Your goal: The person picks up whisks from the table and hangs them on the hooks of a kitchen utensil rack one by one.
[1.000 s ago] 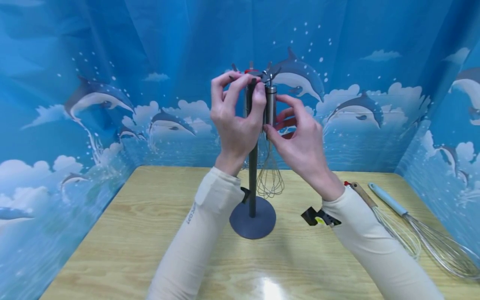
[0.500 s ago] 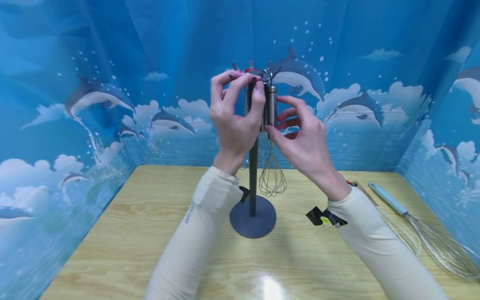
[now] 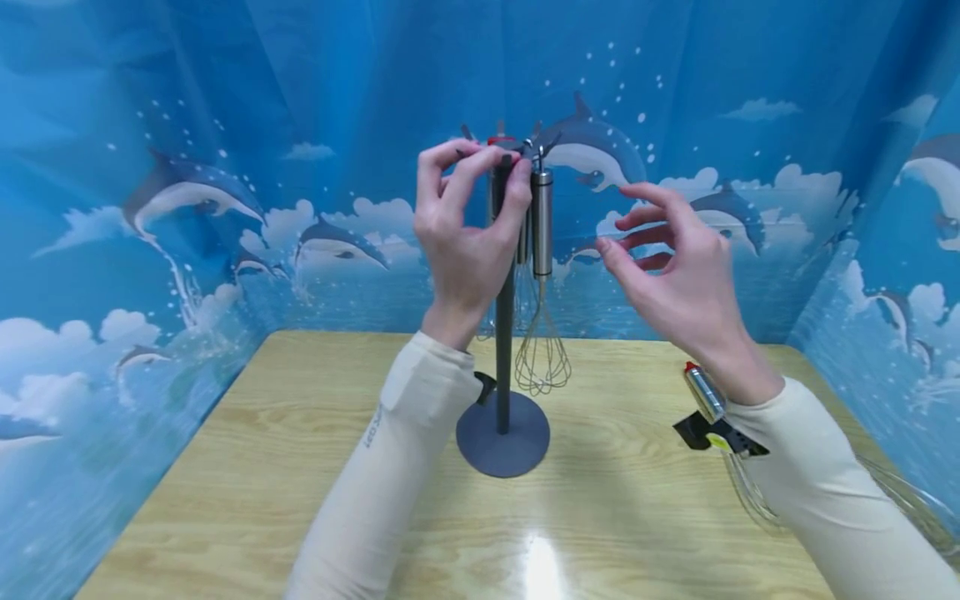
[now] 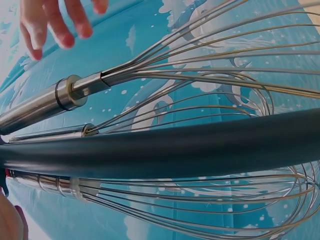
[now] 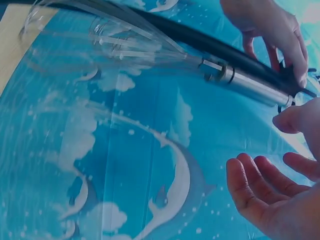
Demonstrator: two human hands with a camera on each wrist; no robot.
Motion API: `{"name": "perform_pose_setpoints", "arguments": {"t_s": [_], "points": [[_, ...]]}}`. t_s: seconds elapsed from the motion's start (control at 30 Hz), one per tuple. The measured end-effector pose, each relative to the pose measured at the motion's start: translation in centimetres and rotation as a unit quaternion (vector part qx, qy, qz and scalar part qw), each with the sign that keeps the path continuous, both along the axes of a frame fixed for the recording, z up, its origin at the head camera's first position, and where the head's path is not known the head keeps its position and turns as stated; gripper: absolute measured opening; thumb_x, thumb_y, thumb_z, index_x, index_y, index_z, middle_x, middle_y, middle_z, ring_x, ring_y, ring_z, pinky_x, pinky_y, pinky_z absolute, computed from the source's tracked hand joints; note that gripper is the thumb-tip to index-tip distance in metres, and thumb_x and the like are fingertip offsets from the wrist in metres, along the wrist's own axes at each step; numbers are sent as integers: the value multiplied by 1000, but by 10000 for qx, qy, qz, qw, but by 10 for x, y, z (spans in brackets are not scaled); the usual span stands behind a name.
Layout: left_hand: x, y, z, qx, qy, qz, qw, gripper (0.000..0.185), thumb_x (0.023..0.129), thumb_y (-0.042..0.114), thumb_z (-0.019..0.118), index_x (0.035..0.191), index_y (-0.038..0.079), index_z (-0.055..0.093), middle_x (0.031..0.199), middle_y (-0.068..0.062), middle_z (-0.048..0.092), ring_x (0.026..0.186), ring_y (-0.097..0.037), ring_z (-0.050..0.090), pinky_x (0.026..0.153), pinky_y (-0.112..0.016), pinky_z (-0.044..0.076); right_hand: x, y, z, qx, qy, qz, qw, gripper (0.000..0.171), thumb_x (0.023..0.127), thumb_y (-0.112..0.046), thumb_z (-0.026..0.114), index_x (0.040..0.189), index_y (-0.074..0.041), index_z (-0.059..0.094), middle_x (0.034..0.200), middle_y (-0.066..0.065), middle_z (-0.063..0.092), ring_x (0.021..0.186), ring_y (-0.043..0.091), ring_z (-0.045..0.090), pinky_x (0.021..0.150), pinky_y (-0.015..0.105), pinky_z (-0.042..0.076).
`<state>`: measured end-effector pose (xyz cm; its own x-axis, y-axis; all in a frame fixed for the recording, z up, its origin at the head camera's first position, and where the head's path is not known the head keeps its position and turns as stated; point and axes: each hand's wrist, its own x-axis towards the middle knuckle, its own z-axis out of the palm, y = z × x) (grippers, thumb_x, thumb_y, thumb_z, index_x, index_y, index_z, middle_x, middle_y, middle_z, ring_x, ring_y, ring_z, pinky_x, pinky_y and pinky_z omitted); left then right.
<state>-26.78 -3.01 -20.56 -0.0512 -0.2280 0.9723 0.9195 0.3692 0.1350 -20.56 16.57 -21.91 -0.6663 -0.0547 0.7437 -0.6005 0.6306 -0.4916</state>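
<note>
Left hand (image 3: 467, 242): raised at the head of the utensil stand (image 3: 502, 350), which rises from a round grey base near the middle of the tabletop (image 3: 247, 467). Fingers and thumb are curled round the top of the post, fingertips pinching just under the hook ring; forearm climbs steeply from the near edge, wrist bent forward.

Steel whisk (image 3: 542, 292): hangs upright from a hook on the right side of the stand, handle up, wire balloon down and clear of the base. More steel whisks hang behind the post; the left wrist view shows three handles (image 4: 47, 102) lying along the dark post (image 4: 175, 147).

Right hand (image 3: 675, 267): in the air to the right of the hanging whisk, apart from it. Fingers spread and lightly bent, thumb forward, palm turned toward the stand; it holds nothing. The right wrist view shows the same loose, empty palm (image 5: 272, 197) below the whisk handle (image 5: 255, 87).

Loose whisk (image 3: 705, 390): lies near the right edge of the tabletop, steel handle with a red end, wires partly hidden under the right sleeve.

Handling note, as a judgement: the grip on the post looks worth keeping firm so the stand cannot tip or turn, and the free hand is best kept clear until the hung whisk stops swinging.
</note>
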Motion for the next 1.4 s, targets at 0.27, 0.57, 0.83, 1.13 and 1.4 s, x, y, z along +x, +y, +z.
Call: {"name": "perform_pose_setpoints", "arguments": {"t_s": [0.27, 0.57, 0.83, 1.13, 1.4], "points": [[-1, 1, -1, 101, 61, -144, 9998, 15, 89, 8, 74, 98, -5, 73, 104, -24, 58, 103, -31, 59, 87, -30, 57, -2, 26, -5, 717, 109, -362, 9967, 51, 93, -16, 72, 141, -11, 58, 106, 14, 72, 85, -8, 65, 73, -1, 45], [1, 4, -1, 263, 93, -265, 9993, 15, 88, 7, 76, 98, -5, 74, 104, -26, 58, 104, -33, 60, 91, -30, 56, -13, 54, -28, 1703, -118, -506, 9840, 53, 92, -14, 74, 142, -7, 57, 104, 17, 69, 83, 28, 70, 69, 10, 50], [4, 9, -2, 310, 117, -14, 9995, 15, 90, 8, 76, 99, -3, 77, 106, -24, 60, 109, -34, 57, 92, -31, 55, -20, 76, -52, 2586, -529, -563, 9629, 55, 92, -17, 74, 142, -3, 54, 104, 22, 67, 86, 34, 68, 67, 53, 58], [5, 14, -1, 503, 162, 118, 9985, 14, 90, 9, 76, 98, -1, 77, 106, -23, 61, 109, -34, 55, 95, -32, 51, -28, 109, -82, 4092, -399, -831, 9078, 49, 88, -21, 77, 132, -4, 63, 93, 17, 67, 59, 23, 54, 42, 32, 37], [6, 15, -1, 479, 143, 198, 9986, 13, 90, 10, 76, 98, -1, 77, 106, -22, 61, 109, -32, 55, 96, -31, 50, -35, 140, -105, 4993, -499, -928, 8600, 39, 89, -29, 76, 116, -3, 68, 86, 15, 65, 71, 33, 61, 51, 44, 48]]}}
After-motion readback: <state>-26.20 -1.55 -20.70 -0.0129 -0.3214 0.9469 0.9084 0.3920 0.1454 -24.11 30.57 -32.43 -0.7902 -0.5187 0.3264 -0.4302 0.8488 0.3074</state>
